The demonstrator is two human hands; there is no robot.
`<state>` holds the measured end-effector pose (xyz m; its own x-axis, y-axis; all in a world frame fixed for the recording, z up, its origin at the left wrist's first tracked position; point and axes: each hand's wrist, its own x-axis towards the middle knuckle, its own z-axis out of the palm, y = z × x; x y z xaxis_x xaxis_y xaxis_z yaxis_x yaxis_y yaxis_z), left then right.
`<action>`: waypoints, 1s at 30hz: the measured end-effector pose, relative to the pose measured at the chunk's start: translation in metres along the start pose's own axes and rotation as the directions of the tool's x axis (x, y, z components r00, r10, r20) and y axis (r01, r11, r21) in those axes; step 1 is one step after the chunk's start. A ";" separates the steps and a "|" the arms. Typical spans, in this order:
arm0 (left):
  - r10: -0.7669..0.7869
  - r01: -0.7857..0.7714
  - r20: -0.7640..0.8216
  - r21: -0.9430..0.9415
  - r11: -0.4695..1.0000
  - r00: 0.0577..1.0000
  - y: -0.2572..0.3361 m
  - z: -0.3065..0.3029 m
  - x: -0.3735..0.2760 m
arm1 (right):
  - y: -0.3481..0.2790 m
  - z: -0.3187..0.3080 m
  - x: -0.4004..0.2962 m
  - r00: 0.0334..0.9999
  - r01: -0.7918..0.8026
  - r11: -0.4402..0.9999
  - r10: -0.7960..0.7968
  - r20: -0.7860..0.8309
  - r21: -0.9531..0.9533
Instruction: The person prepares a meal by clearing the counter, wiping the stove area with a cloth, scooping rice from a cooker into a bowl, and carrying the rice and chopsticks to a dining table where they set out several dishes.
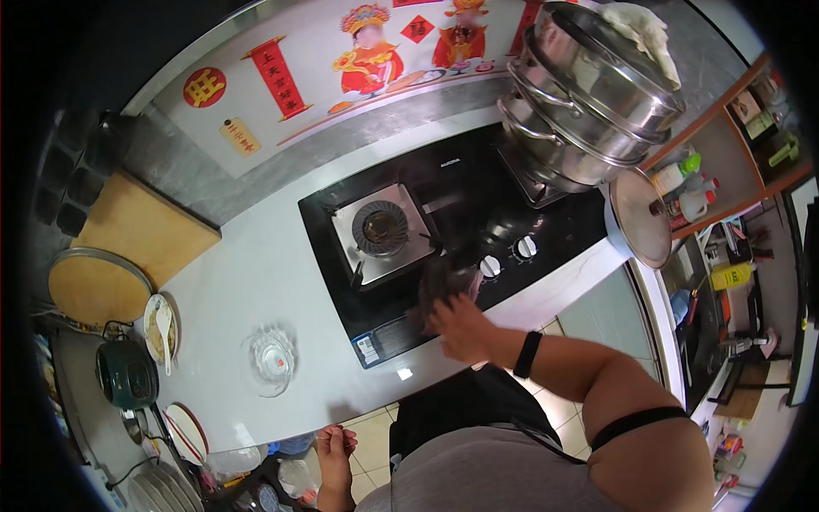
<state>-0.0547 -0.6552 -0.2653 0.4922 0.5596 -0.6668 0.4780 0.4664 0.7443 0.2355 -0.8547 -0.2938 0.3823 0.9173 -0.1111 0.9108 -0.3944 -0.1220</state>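
Observation:
My right hand (464,329), palm down with a black band on the wrist, reaches over the front of the black glass gas hob (397,307). A dark, blurred shape (441,288) lies just beyond its fingers; I cannot tell whether it is a cloth or a reflection in the glass. The nearest burner (381,228) has a steel plate and no pan on it. Two white control knobs (490,267) sit right of the hand. My left hand (336,441) hangs by the counter's front edge with curled fingers, and whether it holds something small is unclear.
A clear glass bowl (272,361) stands on the white counter (217,307). A tall stacked steel steamer (576,109) occupies the far right burner, with a round lid (640,217) beside it. Cutting boards (144,224), a plate with a spoon (160,329) and a green appliance (127,374) line the left.

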 end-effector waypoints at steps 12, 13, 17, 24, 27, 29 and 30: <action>0.041 -0.042 0.034 0.020 0.999 0.999 0.011 0.005 -0.005 | 0.140 0.035 -0.133 0.654 -0.711 0.688 0.724 -0.220 0.148; 0.035 -0.036 0.026 0.023 0.999 0.999 0.009 0.004 -0.006 | 0.150 0.028 -0.131 0.581 -0.778 0.612 0.787 -0.207 0.144; 0.027 -0.027 0.019 0.018 0.999 0.999 0.005 0.008 -0.006 | 0.206 0.038 -0.107 0.382 -0.859 0.444 0.887 -0.260 0.256; -0.002 0.000 0.031 0.059 0.998 1.000 0.004 0.022 0.000 | 0.200 -0.040 -0.018 0.807 -0.576 0.710 0.572 0.144 0.405; -0.004 0.000 0.041 0.092 0.996 0.999 0.007 0.033 0.008 | 0.178 -0.070 0.020 0.857 -0.511 0.774 0.422 0.297 0.374; 0.002 -0.009 0.058 0.111 0.994 0.998 0.013 0.050 0.016 | 0.182 -0.012 0.038 0.961 -0.276 0.911 0.259 0.096 0.306; 0.002 -0.011 0.083 0.108 0.994 0.997 0.017 0.057 0.016 | 0.182 -0.011 0.046 0.960 -0.281 0.908 0.265 0.093 0.311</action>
<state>0.0028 -0.6767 -0.2653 0.5522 0.5014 -0.6661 0.5481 0.3837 0.7432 0.4209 -0.8841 -0.3104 0.5936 0.7710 -0.2306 0.6712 -0.6324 -0.3867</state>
